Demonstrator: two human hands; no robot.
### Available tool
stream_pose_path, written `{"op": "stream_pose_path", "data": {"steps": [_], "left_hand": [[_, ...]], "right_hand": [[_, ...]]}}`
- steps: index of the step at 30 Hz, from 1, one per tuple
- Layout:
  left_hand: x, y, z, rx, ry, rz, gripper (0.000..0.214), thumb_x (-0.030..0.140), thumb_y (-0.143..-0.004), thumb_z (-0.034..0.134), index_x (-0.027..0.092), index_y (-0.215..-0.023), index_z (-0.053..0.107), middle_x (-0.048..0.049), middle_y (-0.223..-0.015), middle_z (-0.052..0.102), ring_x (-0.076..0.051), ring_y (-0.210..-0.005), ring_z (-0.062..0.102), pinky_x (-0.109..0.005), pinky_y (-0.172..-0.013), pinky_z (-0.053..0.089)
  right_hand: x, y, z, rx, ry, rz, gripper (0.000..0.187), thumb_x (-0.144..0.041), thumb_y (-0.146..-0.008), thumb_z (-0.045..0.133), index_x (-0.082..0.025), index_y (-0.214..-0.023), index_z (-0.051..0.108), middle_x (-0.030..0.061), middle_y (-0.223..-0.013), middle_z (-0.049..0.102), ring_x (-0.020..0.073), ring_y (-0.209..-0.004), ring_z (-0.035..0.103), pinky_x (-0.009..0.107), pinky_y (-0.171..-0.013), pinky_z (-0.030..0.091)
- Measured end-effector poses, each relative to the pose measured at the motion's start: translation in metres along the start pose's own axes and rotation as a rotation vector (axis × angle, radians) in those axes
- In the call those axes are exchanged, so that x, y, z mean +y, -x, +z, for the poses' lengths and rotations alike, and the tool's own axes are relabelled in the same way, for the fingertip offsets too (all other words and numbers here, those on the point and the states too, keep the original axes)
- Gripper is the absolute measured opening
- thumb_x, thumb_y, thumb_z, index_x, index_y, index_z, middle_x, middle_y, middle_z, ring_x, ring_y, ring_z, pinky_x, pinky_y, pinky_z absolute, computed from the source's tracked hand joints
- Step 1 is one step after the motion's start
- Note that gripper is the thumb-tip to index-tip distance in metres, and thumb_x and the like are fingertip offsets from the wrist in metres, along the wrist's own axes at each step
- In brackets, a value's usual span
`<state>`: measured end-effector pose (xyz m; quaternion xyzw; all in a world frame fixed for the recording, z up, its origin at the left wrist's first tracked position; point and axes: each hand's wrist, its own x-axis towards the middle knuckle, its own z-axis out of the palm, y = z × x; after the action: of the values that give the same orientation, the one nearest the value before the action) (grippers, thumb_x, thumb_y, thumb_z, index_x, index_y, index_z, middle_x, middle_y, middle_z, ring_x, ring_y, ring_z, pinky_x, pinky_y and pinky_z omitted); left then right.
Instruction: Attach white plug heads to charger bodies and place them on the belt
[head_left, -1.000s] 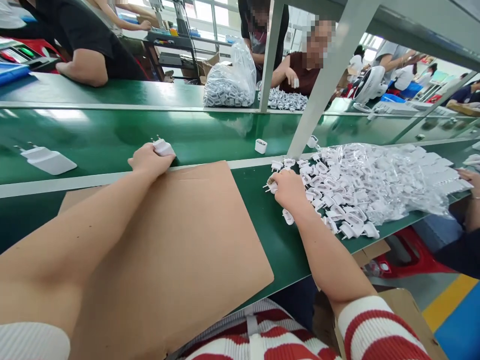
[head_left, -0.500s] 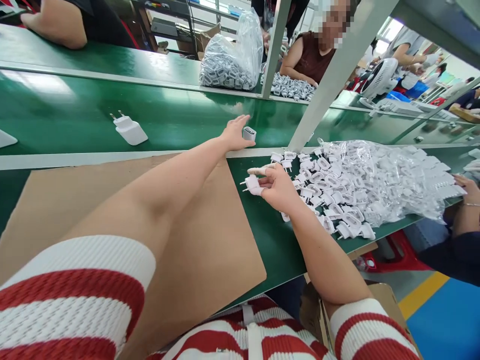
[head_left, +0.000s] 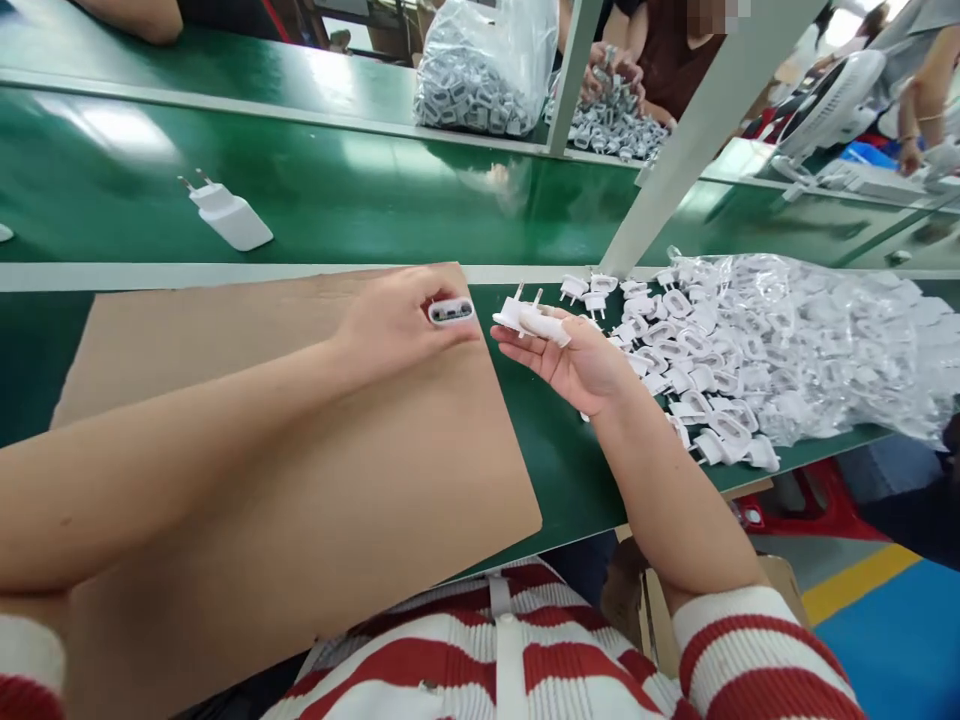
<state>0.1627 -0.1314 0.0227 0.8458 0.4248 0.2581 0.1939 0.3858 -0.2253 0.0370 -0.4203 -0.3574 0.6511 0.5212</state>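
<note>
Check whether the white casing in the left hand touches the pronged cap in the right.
Apart. The head view shows a narrow gap, green tabletop visible in it, between the left hand's white casing and the right hand's pronged cap.

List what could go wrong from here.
The housing in the left hand has its open end bare, so its inner parts might get knocked.

The plug top in the right hand rests on nearly straight fingers and could slip.

The loose pile reaches close to the table's near edge; a brush might tip pieces off.
</note>
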Motion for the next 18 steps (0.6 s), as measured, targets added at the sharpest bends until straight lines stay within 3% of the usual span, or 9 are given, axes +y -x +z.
{"op": "stream_pose_path", "data": {"steps": [3,7,11,14,18], "left_hand": [[0.008,0.046,-0.002,-0.052,0.025,-0.052,0.039,0.059,-0.081,0.082,0.025,-0.097,0.071,-0.0019,-0.097,0.073,-0.024,-0.089,0.065,-0.037,-0.081,0.046],[0.007,0.080,0.003,-0.105,0.256,-0.126,0.061,0.064,-0.074,0.086,0.027,-0.119,0.070,-0.0053,-0.120,0.073,-0.026,-0.097,0.069,-0.038,-0.086,0.053],[0.003,0.088,0.005,-0.114,0.334,-0.071,0.038,0.057,-0.085,0.078,0.025,-0.106,0.076,-0.0039,-0.107,0.074,-0.024,-0.095,0.068,-0.036,-0.089,0.053],[0.002,0.087,0.006,-0.107,0.342,-0.033,0.040,0.055,-0.085,0.078,0.025,-0.111,0.076,-0.0037,-0.103,0.074,-0.023,-0.091,0.068,-0.036,-0.089,0.053],[-0.001,0.086,0.006,-0.101,0.398,-0.017,0.038,0.057,-0.086,0.074,0.024,-0.105,0.077,-0.0060,-0.100,0.074,-0.025,-0.093,0.067,-0.036,-0.086,0.054]], "right_hand": [[0.004,0.004,0.007,0.001,0.073,0.054,0.027,-0.034,-0.083,0.080,-0.023,-0.107,0.072,0.0066,-0.114,0.081,0.0242,-0.111,0.077,0.043,-0.104,0.064],[0.012,0.007,0.015,0.030,0.202,0.035,0.032,-0.040,-0.078,0.084,-0.024,-0.104,0.077,0.0055,-0.113,0.080,0.0240,-0.109,0.076,0.041,-0.099,0.064],[0.028,0.008,0.026,0.123,0.488,-0.256,0.026,-0.041,-0.077,0.089,-0.026,-0.095,0.080,0.0036,-0.109,0.077,0.0226,-0.106,0.073,0.041,-0.099,0.062],[0.035,0.014,0.035,0.129,0.764,-0.493,0.020,-0.035,-0.086,0.082,-0.028,-0.105,0.080,0.0039,-0.111,0.075,0.0220,-0.104,0.071,0.042,-0.098,0.061],[0.037,0.024,0.045,0.095,1.072,-0.647,0.021,-0.025,-0.093,0.072,-0.031,-0.112,0.079,0.0040,-0.109,0.078,0.0235,-0.100,0.070,0.045,-0.095,0.060]]}}
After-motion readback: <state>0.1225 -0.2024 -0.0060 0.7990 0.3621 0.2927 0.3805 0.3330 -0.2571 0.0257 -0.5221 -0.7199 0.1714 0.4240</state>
